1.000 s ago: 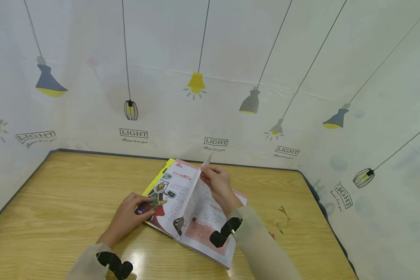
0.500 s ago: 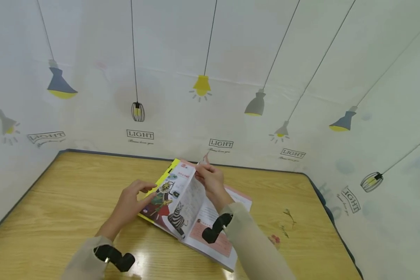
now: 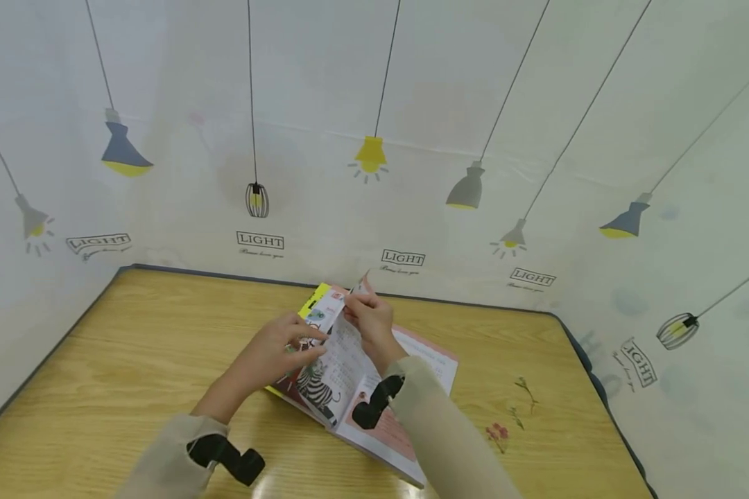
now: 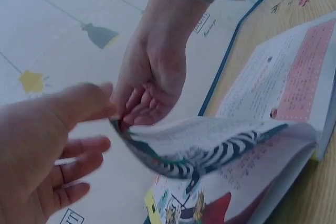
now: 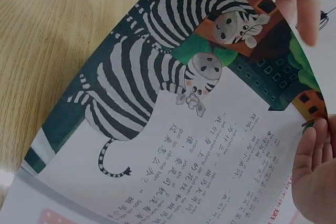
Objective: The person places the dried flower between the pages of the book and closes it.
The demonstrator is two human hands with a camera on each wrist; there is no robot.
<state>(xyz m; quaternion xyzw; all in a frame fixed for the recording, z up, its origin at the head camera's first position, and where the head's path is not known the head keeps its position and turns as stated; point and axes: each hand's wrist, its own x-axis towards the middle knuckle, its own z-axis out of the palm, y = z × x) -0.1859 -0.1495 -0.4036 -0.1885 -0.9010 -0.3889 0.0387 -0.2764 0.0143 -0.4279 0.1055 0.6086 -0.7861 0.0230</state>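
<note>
An open picture book [image 3: 433,360] lies at a slant on the wooden table. My right hand [image 3: 373,326] pinches the top edge of a lifted page [image 5: 157,114], which bends upward and shows zebras and lines of text. In the head view my left hand [image 3: 283,353] is over the left side of the book, its fingers reaching toward that page. Seen from the left wrist, the left hand [image 4: 58,145] has its fingers loosely extended beside the page's raised edge; whether it touches the page I cannot tell.
Small dried flowers, among them a pink one [image 3: 498,433] and a green sprig [image 3: 526,391], lie on the table [image 3: 162,346] right of the book. A pale wall cloth [image 3: 324,173] printed with lamps rises behind the table's back edge.
My left hand has left the book's left edge and moved right toward the lifted page. The right hand has drawn the page slightly left, and more of its zebra picture shows.
</note>
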